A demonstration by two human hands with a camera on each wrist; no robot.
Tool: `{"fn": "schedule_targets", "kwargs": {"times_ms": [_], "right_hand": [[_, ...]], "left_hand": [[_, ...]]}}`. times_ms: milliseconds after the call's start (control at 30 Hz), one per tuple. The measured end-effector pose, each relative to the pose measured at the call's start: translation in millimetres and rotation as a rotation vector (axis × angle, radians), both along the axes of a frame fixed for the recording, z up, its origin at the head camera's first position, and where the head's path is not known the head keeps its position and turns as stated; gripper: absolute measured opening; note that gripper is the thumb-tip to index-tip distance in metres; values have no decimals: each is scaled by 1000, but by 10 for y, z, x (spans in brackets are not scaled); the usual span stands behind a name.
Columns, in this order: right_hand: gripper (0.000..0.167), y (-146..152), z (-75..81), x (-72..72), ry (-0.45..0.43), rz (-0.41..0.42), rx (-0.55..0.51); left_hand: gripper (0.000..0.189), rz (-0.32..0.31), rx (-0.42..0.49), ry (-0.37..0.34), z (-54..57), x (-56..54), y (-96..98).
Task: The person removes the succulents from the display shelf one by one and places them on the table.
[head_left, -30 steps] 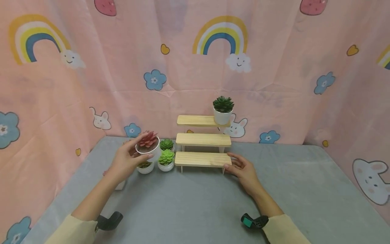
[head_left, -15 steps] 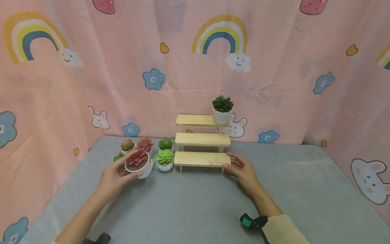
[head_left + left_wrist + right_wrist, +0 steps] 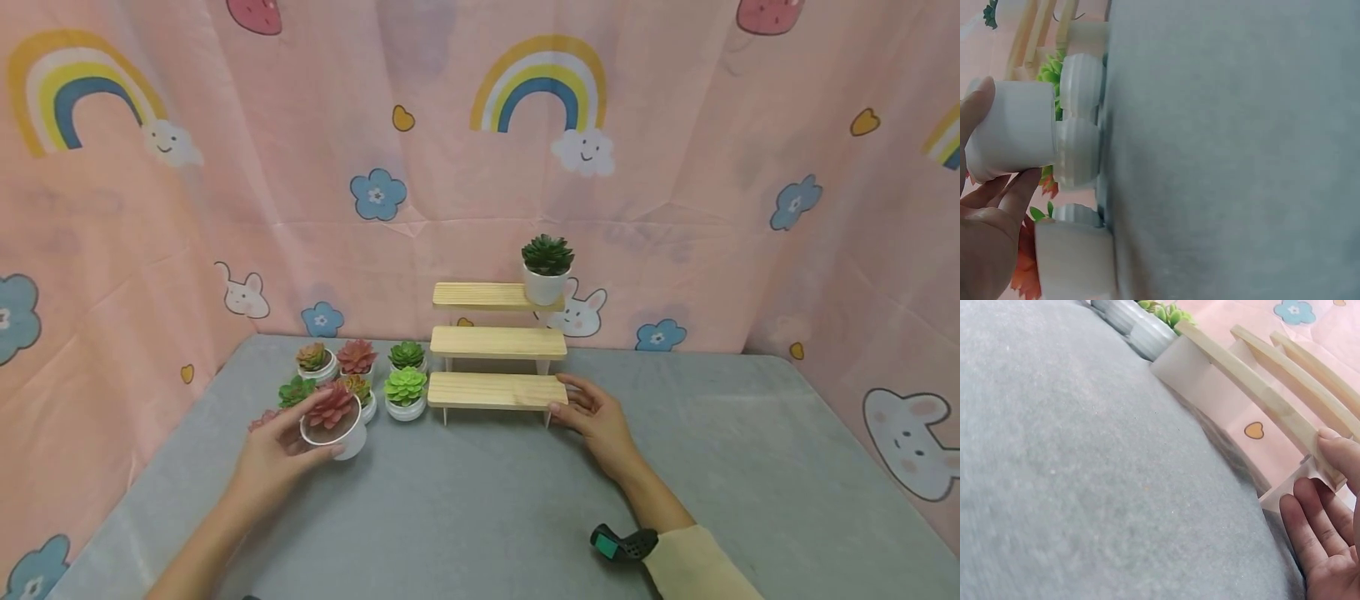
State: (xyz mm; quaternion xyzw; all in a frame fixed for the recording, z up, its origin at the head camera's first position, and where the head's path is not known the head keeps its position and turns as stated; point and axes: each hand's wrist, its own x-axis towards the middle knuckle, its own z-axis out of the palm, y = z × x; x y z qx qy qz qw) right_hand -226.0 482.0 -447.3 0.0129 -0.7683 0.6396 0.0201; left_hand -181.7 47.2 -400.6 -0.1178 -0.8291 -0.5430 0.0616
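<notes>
My left hand (image 3: 270, 458) grips a white pot (image 3: 347, 440) with a red artificial succulent (image 3: 330, 407), tilted above the table. In the left wrist view, thumb and fingers lie on opposite sides of this smooth pot (image 3: 1019, 128). My right hand (image 3: 603, 433) holds the right end of a three-step wooden stand (image 3: 498, 390). Seen from the right wrist, the thumb rests on the lowest board (image 3: 1272, 397) and the fingers touch the white leg (image 3: 1288, 486) under it. A dark green succulent in a white pot (image 3: 546, 287) stands at the right of the top step.
Left of the stand, several small potted succulents stand together: a bright green one (image 3: 406, 387), a dark green one (image 3: 407, 356), a red one (image 3: 357, 357) and an orange-brown one (image 3: 312, 357) among them. A pink patterned cloth (image 3: 660, 192) hangs behind the grey table (image 3: 480, 508).
My left hand has carried the red succulent toward me and to the left, away from the stand, uncovering pots behind it. The right hand stays at the stand.
</notes>
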Motion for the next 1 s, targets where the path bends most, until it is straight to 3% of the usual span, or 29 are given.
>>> {"fn": "schedule_targets", "kwargs": {"times_ms": [133, 333, 567, 867, 1000], "right_hand": [[60, 0, -6, 5, -2, -1, -3], [60, 5, -19, 2, -7, 1, -2], [60, 9, -15, -8, -4, 0, -1], [60, 20, -29, -6, 9, 6, -4], [60, 19, -33, -8, 10, 6, -3]], "left_hand": [[73, 11, -37, -11, -59, -8, 5], [73, -17, -60, 37, -116, -7, 42], [73, 6, -94, -7, -139, 12, 90], [73, -33, -115, 37, -235, -34, 160], [75, -23, -140, 12, -228, -34, 162]]}}
